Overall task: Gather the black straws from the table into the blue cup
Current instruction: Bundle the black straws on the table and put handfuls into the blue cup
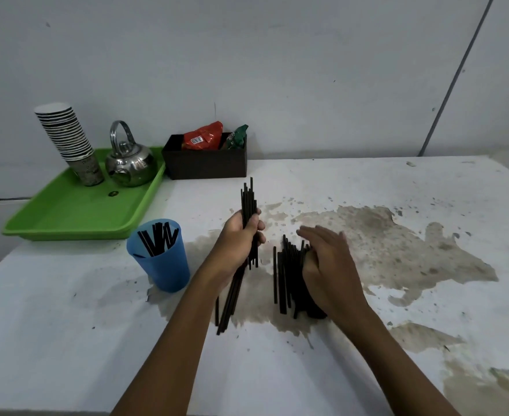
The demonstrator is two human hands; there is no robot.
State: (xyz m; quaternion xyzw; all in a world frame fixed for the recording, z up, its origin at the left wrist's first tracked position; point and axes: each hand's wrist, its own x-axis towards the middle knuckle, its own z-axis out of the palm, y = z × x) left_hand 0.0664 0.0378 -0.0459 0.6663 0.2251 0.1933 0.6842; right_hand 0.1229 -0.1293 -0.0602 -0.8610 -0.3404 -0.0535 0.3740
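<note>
While my right hand (326, 265) lies flat, uncurled, over the loose pile of straws (287, 274) mid-table, my left grip (242, 235) is closed round a bundle of straws (248, 205) (a dozen-odd, too packed to count). Beyond, toward the table's left edge, the one blue cup (161, 259) already holds several; most remain outside.
</note>
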